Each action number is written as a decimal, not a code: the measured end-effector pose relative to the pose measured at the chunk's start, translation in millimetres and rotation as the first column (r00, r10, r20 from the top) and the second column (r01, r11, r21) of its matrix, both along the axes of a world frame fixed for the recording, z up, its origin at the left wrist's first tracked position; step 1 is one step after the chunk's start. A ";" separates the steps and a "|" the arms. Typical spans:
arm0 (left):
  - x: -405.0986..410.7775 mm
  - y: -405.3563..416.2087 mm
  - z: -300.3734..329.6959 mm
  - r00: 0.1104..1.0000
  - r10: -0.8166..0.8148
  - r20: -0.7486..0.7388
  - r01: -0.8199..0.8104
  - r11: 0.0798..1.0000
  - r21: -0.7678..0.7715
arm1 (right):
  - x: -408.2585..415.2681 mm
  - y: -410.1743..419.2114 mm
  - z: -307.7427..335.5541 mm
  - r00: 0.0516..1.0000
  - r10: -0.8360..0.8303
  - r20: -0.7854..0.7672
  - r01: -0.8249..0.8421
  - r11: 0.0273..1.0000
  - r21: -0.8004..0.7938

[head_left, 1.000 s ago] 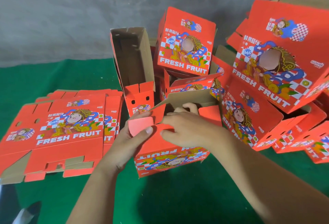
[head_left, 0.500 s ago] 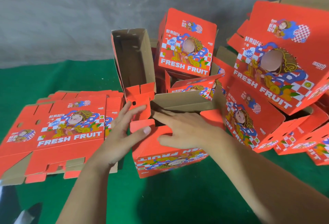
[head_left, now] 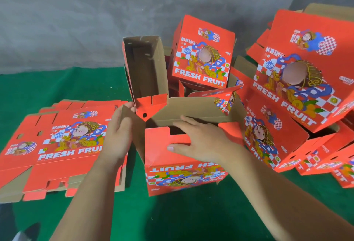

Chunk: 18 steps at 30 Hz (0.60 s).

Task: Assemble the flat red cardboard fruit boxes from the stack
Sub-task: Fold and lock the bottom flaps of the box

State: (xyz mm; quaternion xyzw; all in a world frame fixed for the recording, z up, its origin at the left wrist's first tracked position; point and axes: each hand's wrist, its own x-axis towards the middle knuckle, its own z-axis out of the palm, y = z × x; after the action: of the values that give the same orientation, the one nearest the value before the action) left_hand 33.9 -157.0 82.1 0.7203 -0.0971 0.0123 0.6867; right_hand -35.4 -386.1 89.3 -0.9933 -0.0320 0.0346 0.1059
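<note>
My left hand [head_left: 119, 133] pinches the box [head_left: 183, 166] side flap outward, clearing room; my right hand [head_left: 203, 143], fingers spread flat, presses the red flap inward.

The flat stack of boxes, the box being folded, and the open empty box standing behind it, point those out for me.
flat stack [head_left: 63, 139], head view, printed top sheet.
box being folded [head_left: 183, 175], head view, its near printed side.
open empty box [head_left: 145, 68], head view, its brown inside wall.
</note>
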 end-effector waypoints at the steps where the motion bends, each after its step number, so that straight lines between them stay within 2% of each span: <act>1: 0.6 3.8 -3.2 1.000 0.013 -0.014 -0.013 1.000 -0.026 | -0.2 -2.5 -3.0 1.000 -0.013 -0.021 0.013 1.000 -0.007; 4: -1.8 6.8 -12.1 0.998 -0.056 -0.027 0.054 0.997 -0.063 | -2.1 1.5 -16.3 0.996 -0.063 -0.065 0.063 0.998 0.001; 6: -4.9 6.3 -15.6 0.992 -0.126 0.017 0.126 0.992 -0.001 | -2.5 7.5 -24.9 0.995 -0.099 -0.014 0.099 0.995 -0.023; 10: -8.9 2.9 -21.4 0.969 -0.221 0.108 0.173 0.923 0.345 | -0.4 9.0 -30.5 0.970 -0.241 0.026 0.241 0.970 0.004; 14: -14.7 -3.9 -24.8 0.958 -0.264 0.114 0.182 0.863 0.471 | 0.3 6.9 -33.3 0.960 -0.277 -0.048 0.281 0.955 0.091; 18: -21.4 -16.0 -37.3 0.939 -0.281 0.198 0.049 0.679 0.733 | 3.4 6.4 -32.1 0.960 -0.270 -0.076 0.275 0.959 0.064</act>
State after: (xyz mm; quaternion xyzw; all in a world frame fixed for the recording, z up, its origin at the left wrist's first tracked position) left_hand 12.5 -173.0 44.8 0.9085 -0.2605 0.0176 0.3264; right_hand -32.1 -379.7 57.2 -0.9819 0.1075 0.0514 0.1471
